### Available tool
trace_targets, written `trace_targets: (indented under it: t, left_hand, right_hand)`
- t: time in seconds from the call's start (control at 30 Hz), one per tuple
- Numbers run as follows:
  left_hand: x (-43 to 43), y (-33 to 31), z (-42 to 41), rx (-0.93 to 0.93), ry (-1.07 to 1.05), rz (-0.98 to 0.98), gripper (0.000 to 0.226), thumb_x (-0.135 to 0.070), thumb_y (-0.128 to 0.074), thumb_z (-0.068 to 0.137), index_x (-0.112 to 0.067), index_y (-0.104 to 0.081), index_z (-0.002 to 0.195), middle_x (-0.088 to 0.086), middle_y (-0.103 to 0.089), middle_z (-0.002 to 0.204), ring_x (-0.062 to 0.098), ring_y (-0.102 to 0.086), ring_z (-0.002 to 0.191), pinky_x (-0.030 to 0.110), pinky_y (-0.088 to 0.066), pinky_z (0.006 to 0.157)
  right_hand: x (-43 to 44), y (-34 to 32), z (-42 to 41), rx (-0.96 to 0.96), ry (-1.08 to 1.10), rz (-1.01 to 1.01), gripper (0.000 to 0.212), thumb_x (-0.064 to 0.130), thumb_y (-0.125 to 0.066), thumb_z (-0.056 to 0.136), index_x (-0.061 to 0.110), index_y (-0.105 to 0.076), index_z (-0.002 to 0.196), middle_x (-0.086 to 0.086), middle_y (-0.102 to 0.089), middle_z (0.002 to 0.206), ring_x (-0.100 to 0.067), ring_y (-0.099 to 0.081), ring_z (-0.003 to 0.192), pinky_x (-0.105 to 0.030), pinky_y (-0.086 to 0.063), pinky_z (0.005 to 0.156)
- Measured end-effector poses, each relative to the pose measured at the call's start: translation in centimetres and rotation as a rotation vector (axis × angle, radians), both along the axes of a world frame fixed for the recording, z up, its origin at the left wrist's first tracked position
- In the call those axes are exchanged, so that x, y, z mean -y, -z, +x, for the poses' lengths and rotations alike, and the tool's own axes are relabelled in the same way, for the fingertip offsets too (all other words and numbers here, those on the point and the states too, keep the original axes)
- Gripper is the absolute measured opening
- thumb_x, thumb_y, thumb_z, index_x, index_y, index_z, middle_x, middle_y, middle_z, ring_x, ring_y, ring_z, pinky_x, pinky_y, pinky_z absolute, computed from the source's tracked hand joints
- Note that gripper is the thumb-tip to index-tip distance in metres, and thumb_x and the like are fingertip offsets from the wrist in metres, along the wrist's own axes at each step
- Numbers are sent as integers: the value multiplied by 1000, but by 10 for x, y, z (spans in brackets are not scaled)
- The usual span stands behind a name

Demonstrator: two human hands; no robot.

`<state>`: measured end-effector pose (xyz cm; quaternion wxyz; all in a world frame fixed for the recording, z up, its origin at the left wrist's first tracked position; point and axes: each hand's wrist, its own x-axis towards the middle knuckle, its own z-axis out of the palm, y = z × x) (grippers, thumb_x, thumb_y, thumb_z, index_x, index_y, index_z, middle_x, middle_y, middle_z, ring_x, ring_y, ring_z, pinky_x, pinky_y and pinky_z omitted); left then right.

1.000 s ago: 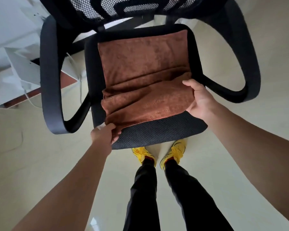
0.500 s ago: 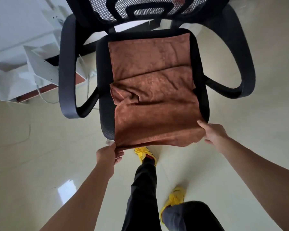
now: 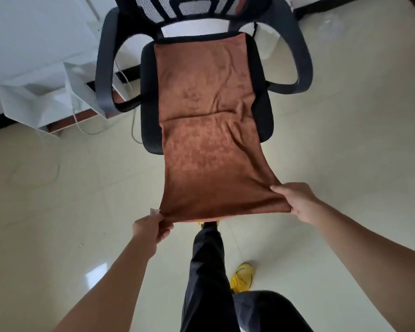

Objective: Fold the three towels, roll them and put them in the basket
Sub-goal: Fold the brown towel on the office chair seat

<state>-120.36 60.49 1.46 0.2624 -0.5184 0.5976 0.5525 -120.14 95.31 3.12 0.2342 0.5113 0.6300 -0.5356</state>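
Observation:
One brown towel [image 3: 209, 130] lies stretched out long, its far half flat on the seat of a black office chair [image 3: 147, 97], its near half held in the air past the seat's front edge. My left hand [image 3: 151, 227] pinches the near left corner, where a small white tag sticks out. My right hand [image 3: 295, 200] grips the near right corner. A crease crosses the towel at the middle. No other towel and no basket is in view.
The chair's two curved armrests [image 3: 104, 68] flank the seat. A white box-like stand [image 3: 46, 101] with cables sits on the floor at left by the wall. My legs in dark trousers [image 3: 209, 271] and a yellow shoe [image 3: 242, 276] stand on pale glossy tiles.
Both hands have pulled the towel's near edge back toward me, unfolding it from a bunched fold on the seat into one long strip. I have stepped back from the chair.

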Motion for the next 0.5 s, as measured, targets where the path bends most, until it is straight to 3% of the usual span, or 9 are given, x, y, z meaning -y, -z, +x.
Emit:
trace_targets:
  t: [0.13, 0.3, 0.5]
  left_hand:
    - [-2, -13, 47, 2, 11, 3, 5, -3, -61, 87, 1, -62, 84, 15, -67, 59, 21, -62, 47, 24, -51, 45]
    - [4, -16, 88, 17, 13, 4, 8, -1, -56, 89, -2, -63, 91, 19, -69, 71, 24, -65, 54, 25, -53, 48]
    - [12, -11, 118, 49, -10, 22, 5, 1, -55, 90, -2, -59, 89, 20, -68, 71, 24, -65, 52, 25, -51, 45]
  right_hand:
    - [-2, -7, 46, 6, 7, 123, 20, 25, -73, 83, 13, -61, 73, -12, -65, 88, -31, -63, 81, -37, -51, 69]
    - [0, -6, 86, 29, -48, 160, 21, 33, -70, 85, 14, -63, 81, -9, -62, 85, -30, -61, 80, -31, -50, 58]
    - [3, 3, 112, 99, 17, 116, 13, 19, -69, 87, 10, -66, 96, -8, -60, 78, -19, -54, 60, -21, -42, 42]
